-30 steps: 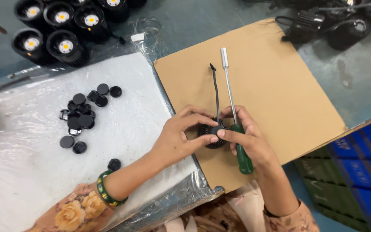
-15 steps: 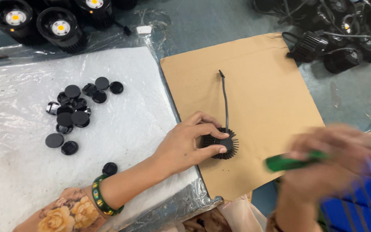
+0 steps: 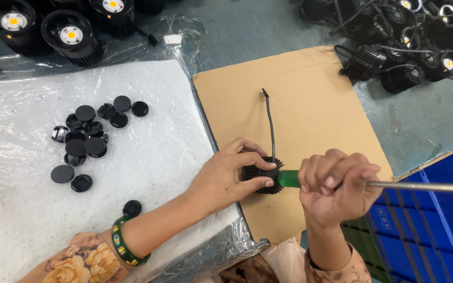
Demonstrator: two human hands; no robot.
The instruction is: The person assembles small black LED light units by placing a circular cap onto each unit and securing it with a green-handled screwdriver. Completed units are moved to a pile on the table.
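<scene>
Left hand curled around a black finned round heat-sink body on the brown cardboard sheet, fingers pinching its rim, thin black wire trailing away over the cardboard. Right hand clenched in a fist on a green-handled screwdriver, handle end touching the finned body, metal shaft pointing off to the right. Judged mid-assembly: no cap on this body. Loose black round caps on white plastic-wrapped foam to the left; black spotlight housings beyond.
</scene>
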